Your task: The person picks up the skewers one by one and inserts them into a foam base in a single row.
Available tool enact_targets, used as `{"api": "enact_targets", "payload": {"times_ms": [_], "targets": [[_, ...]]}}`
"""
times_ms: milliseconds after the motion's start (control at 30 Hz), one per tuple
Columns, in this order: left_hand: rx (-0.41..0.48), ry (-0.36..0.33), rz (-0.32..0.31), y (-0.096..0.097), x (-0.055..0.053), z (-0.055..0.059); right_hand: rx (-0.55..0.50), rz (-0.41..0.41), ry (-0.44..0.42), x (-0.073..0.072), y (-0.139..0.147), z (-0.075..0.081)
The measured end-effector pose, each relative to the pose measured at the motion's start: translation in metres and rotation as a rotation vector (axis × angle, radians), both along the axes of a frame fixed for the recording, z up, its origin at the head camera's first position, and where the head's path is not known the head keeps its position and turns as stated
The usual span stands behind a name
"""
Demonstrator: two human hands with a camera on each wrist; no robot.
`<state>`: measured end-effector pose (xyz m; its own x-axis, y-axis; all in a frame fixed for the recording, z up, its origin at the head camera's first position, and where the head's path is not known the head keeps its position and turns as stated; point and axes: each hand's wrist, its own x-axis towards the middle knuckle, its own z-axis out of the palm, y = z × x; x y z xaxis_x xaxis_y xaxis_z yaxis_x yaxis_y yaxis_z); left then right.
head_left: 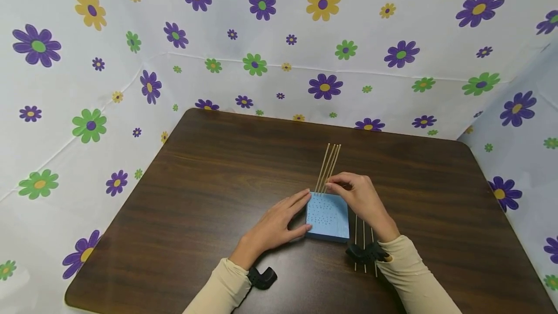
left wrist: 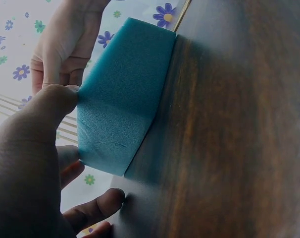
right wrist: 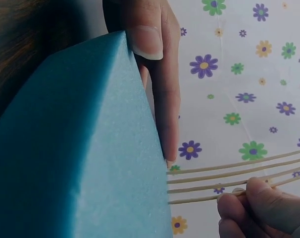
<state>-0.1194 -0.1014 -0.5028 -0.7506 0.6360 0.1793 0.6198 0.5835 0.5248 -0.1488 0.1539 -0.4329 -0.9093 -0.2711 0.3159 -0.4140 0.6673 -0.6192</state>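
A light blue foam block, its top dotted with small holes, lies on the brown table. Several thin wooden sticks stand upright in a row along its far edge. My left hand rests against the block's left side, fingers extended, with the thumb near the front corner and fingertips at the far corner. Over the far right part of the block, my right hand pinches one of the standing sticks between thumb and fingertips. The right wrist view shows this pinch low on the stick, near the foam.
Beneath and beside my right wrist, a few loose sticks lie on the table, partly covered by the wrist camera. A white flower-patterned cloth surrounds the table at the back and sides.
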Motion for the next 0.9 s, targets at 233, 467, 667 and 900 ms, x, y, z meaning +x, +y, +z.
{"api": "enact_targets", "payload": {"times_ms": [233,467,667,900], "targets": [[-0.001,-0.017,-0.004,0.0009,0.0012,-0.0046,-0.017,-0.025,-0.044,0.002,0.002,-0.0041],[0.002,-0.016,-0.002,0.0007,0.0017,-0.0047,-0.034,-0.023,-0.04,0.0028,0.0029,-0.0062],[0.009,-0.001,-0.009,0.0002,0.002,-0.0029,-0.019,-0.013,-0.027,0.0031,0.0024,-0.005],[0.009,-0.001,-0.006,0.0003,0.0009,-0.0001,-0.007,-0.011,0.002,0.0027,0.0018,-0.003]]}}
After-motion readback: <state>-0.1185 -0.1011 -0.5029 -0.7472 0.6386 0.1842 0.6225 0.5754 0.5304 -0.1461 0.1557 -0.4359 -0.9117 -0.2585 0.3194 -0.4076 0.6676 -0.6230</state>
